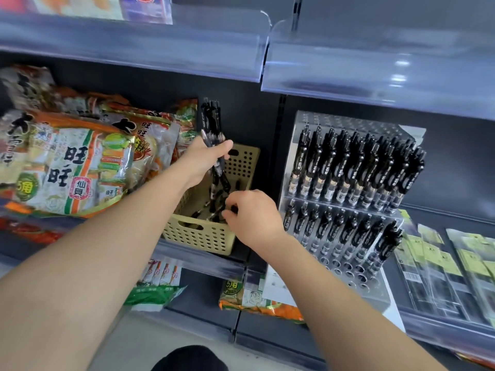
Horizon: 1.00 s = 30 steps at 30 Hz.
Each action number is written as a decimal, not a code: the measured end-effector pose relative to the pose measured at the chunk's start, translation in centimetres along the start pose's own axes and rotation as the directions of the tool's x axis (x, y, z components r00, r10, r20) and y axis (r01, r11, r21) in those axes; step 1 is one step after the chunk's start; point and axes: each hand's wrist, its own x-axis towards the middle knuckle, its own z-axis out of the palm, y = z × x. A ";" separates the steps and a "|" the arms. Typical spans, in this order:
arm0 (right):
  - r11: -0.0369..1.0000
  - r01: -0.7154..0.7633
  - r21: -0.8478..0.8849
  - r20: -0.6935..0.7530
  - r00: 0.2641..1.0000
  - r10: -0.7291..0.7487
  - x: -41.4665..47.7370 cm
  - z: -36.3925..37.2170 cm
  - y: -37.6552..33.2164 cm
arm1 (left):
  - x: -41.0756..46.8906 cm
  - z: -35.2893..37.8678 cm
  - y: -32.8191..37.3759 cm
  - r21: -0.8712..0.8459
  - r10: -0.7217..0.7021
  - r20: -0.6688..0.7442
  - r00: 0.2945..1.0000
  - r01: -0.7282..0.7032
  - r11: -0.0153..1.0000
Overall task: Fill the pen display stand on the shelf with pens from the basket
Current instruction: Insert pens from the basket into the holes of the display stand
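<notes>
A beige perforated basket stands on the shelf with several black pens lying inside. My left hand grips a bunch of black pens upright above the basket. At the basket's right rim, my right hand has its fingers curled, pinching a black pen inside. To the right stands the clear tiered pen display stand. Its top row is full of black pens, the middle row holds several, and the lower holes are bare.
Large snack bags fill the shelf left of the basket. Packaged stationery lies right of the stand. Clear shelf lips overhang above. More snack packs sit on the lower shelf.
</notes>
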 end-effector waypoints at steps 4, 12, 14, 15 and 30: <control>0.999 0.044 0.016 -0.040 0.998 -0.043 -0.9 -0.8 -0.5 | -0.2 -0.4 1.7 -0.173 0.024 -0.094 0.995 -0.040 0.984; 0.988 0.087 0.129 -0.248 0.967 -0.053 -2.6 -3.0 -1.5 | -3.1 -0.1 3.6 -0.634 -0.127 -0.041 0.991 0.072 0.770; 0.986 0.070 0.152 -0.277 0.961 -0.025 -2.7 -3.3 -1.9 | -3.6 0.1 3.7 -0.721 -0.182 -0.011 0.983 0.118 0.683; 0.983 0.047 0.175 -0.268 0.963 0.002 -2.7 -3.4 -2.1 | -3.9 0.3 3.8 -0.753 -0.202 0.000 0.979 0.133 0.645; 0.616 -0.096 0.782 -0.190 0.904 0.383 -2.2 -4.4 -2.7 | -3.9 -0.5 3.6 -0.869 -0.292 -0.053 0.955 0.100 0.485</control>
